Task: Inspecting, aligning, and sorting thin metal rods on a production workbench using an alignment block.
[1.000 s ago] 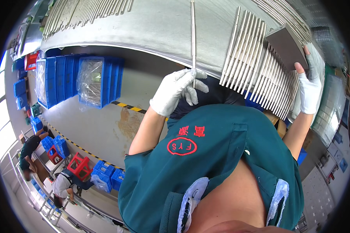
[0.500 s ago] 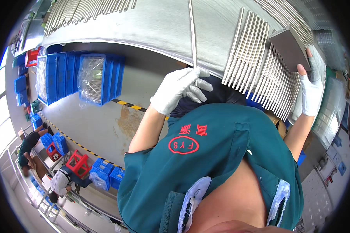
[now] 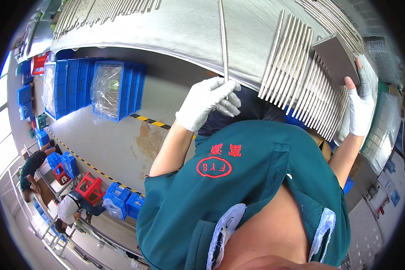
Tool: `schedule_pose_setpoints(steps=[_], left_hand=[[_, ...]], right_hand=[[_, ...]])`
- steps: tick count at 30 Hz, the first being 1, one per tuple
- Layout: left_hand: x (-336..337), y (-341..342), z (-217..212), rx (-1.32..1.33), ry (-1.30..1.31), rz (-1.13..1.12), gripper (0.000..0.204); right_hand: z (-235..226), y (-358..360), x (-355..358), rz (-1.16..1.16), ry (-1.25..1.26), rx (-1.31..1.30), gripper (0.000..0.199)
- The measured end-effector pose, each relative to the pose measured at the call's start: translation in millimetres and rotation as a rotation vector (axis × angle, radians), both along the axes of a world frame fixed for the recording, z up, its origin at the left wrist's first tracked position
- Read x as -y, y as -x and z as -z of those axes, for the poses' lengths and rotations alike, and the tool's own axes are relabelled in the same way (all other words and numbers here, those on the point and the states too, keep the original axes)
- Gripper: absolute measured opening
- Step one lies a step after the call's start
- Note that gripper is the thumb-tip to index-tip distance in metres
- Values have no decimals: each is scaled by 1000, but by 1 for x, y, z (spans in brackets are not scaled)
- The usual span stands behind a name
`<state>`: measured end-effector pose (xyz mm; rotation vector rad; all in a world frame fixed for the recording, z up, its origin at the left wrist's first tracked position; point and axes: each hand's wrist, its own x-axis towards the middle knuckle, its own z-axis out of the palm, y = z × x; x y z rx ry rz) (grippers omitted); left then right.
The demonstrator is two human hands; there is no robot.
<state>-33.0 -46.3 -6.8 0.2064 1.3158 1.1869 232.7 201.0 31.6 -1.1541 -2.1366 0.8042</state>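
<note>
In a white glove, my left hand (image 3: 210, 100) pinches the near end of a thin metal rod (image 3: 223, 40) between thumb and fingers. The rod reaches away over the grey-white tabletop (image 3: 180, 31). My right hand (image 3: 362, 101), in a white glove with bare thumb and fingertip, grips a dark grey rectangular block (image 3: 336, 58) by its near right end. That block stands over a row of metal rods (image 3: 319, 99) lying side by side, their near ends past the table edge. Left of it, more metal rods (image 3: 285, 54) lie in a slanted row.
Further metal rods (image 3: 103, 15) lie at the far left of the table, and others (image 3: 333, 20) at the far right. Stacked blue crates (image 3: 132, 92) with plastic wrap stand on the floor at left. Two people (image 3: 69, 209) work in the distance beside red stools (image 3: 90, 188).
My left fingers have drawn in closer around the rod's end. The right hand and the block stay in place; the whole view shifts very slightly.
</note>
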Motion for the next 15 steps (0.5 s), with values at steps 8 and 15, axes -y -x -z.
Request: schedule_pose_setpoints(steps=[8,15], left_hand=[[2,1,0,30,-49,6,45],[0,-1,5,-44,-13,30,35]], right_hand=[[-4,2,2,12,29,9,54],[-7,-3,6,46,32,26,55]])
